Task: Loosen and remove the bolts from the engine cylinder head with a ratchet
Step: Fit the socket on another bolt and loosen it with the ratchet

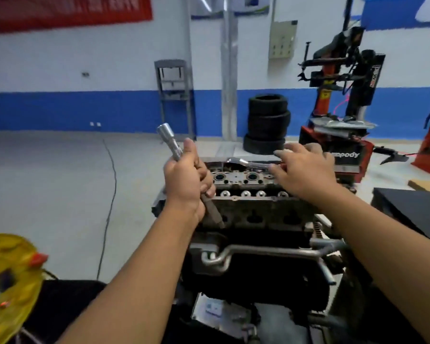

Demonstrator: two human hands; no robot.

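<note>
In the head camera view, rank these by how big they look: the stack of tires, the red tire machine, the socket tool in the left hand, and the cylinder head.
Largest to smallest as they appear:
1. Red tire machine
2. Cylinder head
3. Stack of tires
4. Socket tool in the left hand

The cylinder head is much nearer the camera, so this order says little about true size.

The grey workshop floor point(60, 194) carried the black engine stand point(258, 281) in the foreground. A stack of black tyres point(267, 124) stood on it by the far blue-and-white wall, with a red tyre changer point(338, 145) just to their right. A dark cable point(111, 199) ran across the floor at left, near a grey metal frame point(175, 95)
</note>
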